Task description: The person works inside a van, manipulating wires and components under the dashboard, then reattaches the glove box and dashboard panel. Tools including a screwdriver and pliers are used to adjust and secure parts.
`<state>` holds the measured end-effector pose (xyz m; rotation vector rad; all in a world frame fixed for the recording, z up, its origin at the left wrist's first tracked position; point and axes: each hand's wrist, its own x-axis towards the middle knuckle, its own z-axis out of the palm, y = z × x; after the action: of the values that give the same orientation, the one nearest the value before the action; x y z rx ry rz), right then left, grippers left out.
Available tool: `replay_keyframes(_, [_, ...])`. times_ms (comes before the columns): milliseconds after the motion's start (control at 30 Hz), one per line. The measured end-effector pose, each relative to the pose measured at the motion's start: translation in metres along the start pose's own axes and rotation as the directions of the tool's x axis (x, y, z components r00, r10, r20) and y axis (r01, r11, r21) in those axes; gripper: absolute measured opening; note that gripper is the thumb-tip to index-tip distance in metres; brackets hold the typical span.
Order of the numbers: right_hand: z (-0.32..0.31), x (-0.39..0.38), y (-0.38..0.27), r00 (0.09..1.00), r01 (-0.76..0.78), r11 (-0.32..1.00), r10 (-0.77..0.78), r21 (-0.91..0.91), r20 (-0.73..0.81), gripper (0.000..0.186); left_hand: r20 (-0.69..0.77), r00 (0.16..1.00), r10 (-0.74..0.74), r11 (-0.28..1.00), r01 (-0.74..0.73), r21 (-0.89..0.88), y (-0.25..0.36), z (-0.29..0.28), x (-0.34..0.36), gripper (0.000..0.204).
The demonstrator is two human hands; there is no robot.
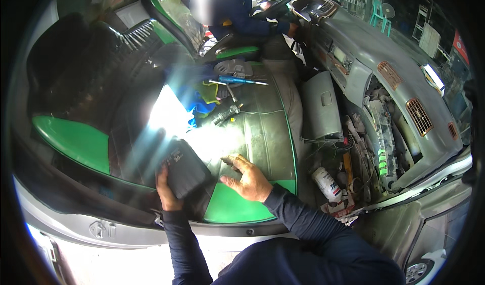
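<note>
My left hand (168, 190) grips the near left side of a dark, boxy case (186, 169) at the near edge of the vehicle's seat. Pale markings show on the case, and what it contains cannot be made out. To its right, my right hand (248, 180) is low over the black and green seat (247, 204), thumb and forefinger apart, with nothing clearly held. Beyond my hands lie a blue screwdriver (237, 80), a dark tool with a cable (226, 114) and a crumpled blue and yellow-green cloth (204, 100). Glare washes out the seat's middle.
On the right, the dashboard (364, 53) stands partly opened, with a hanging glovebox panel (322, 106) and loose wires. A white can (327, 184) sits in the footwell. At the far side, another person (237, 12) in dark clothing reaches below the steering wheel (275, 2).
</note>
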<state>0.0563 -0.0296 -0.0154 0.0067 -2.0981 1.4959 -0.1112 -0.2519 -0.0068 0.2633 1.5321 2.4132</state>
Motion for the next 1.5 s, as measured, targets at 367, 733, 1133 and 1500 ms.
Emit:
replay_keyframes(367, [-0.002,-0.001,-0.003,1.000,-0.010,0.998,0.010,-0.054,-0.006,0.044,0.237,0.876,0.420,0.182,-0.337,0.924,0.032,0.034,-0.046,0.084])
replay_keyframes(733, [-0.041,-0.029,-0.035,0.997,-0.065,0.980,0.056,-0.188,-0.055,0.038,0.536,0.699,0.474,0.053,-0.630,0.775,0.032,0.101,-0.085,0.068])
replay_keyframes(1133, [-0.252,-0.120,-0.122,0.686,-0.640,0.147,-0.334,-0.754,-0.647,0.029,0.991,0.021,-0.135,0.547,-0.832,0.092,-0.086,0.386,-0.056,0.061])
replay_keyframes(1500, [-0.268,-0.161,-0.126,0.490,-0.848,-0.241,-0.018,-0.472,-0.872,0.084,0.631,0.161,-0.759,0.611,0.513,0.604,-0.235,0.582,-0.089,0.058])
